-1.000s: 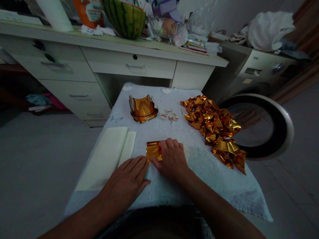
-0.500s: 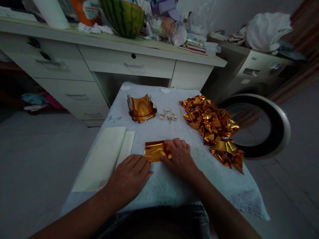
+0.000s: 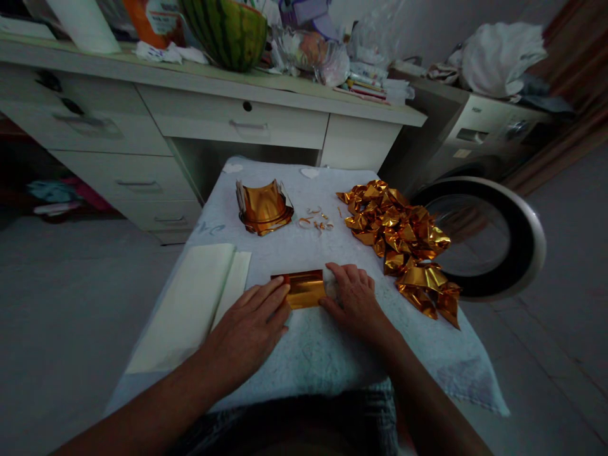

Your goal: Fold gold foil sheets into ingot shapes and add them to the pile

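Note:
A rectangular piece of shiny gold foil paper (image 3: 305, 290) lies flat on the cloth-covered table in front of me. My left hand (image 3: 254, 323) rests palm down, its stretched fingertips pressing on the foil's left end. At the right edge is my right hand (image 3: 354, 294), with thumb and index finger apart and the other fingers slightly bent. A pale patch shows between that hand and the foil. Beyond them stands a stack of curved gold foil sheets (image 3: 266, 206). Small gold scraps (image 3: 317, 221) lie beside the stack. To the right is a heap of folded gold foil pieces (image 3: 396, 225).
Folded pale yellow paper (image 3: 190, 304) lies along the table's left side. Behind the table is a white drawer desk (image 3: 280, 120) with a cut watermelon (image 3: 228, 31) and clutter on top. A washing machine's open round door (image 3: 527, 240) stands close to the table's right edge.
My left hand has moved onto the foil's left end. My right hand has slid off the foil to its right edge, uncovering that end. The view has shifted slightly.

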Demonstrator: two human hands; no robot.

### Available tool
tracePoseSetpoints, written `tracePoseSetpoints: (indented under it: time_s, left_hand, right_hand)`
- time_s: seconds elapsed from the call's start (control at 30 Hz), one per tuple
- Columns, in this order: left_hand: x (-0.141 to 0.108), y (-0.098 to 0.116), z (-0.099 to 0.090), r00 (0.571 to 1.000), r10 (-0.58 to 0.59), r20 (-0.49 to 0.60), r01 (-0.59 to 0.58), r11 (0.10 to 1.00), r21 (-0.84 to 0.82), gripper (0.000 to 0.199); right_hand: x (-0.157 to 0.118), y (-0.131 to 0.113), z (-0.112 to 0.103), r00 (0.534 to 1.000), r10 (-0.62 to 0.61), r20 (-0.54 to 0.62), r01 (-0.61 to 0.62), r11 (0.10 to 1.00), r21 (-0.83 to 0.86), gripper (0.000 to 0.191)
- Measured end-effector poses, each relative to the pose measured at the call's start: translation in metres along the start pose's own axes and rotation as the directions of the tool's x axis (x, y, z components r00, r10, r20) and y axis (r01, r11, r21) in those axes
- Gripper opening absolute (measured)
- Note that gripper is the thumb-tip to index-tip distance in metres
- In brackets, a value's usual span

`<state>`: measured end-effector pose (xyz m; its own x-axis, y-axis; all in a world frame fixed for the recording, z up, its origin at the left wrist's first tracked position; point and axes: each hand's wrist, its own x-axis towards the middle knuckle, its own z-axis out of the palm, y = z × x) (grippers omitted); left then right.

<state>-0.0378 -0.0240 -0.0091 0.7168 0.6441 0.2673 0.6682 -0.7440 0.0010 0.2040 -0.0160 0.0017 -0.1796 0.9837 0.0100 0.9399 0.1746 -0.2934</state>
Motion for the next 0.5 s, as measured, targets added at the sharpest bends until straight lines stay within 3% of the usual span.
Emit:
tracePoseSetpoints:
  time_s: [0.13, 0.27, 0.37, 0.5]
  left_hand:
    - [0.001, -0.005, 0.008, 0.998, 0.014, 0.069, -0.010, 0.998, -0.063, 0.018]
    - [0.015, -0.005, -0.004, 0.996, -0.006, 0.089, 0.018, 0.992, -0.126, 0.018]
    - [0.036, -0.001, -0.015, 0.986, -0.073, 0.152, 0.096, 0.984, -0.149, 0.025]
    - [0.065, 0.003, -0.014, 0.973, -0.108, 0.206, 0.126, 0.989, -0.073, 0.016]
  right_hand:
    - [-0.002, 0.005, -0.003, 1.000, -0.012, 0.014, 0.011, 0.999, 0.042, 0.062]
    - [0.002, 0.010, -0.007, 1.000, -0.011, 0.006, 0.010, 0.994, 0.108, 0.058]
    - [0.010, 0.012, -0.015, 1.000, -0.008, 0.027, 0.004, 0.990, 0.144, 0.042]
    - [0.028, 0.010, -0.024, 0.997, -0.078, 0.028, 0.074, 0.986, 0.147, 0.022]
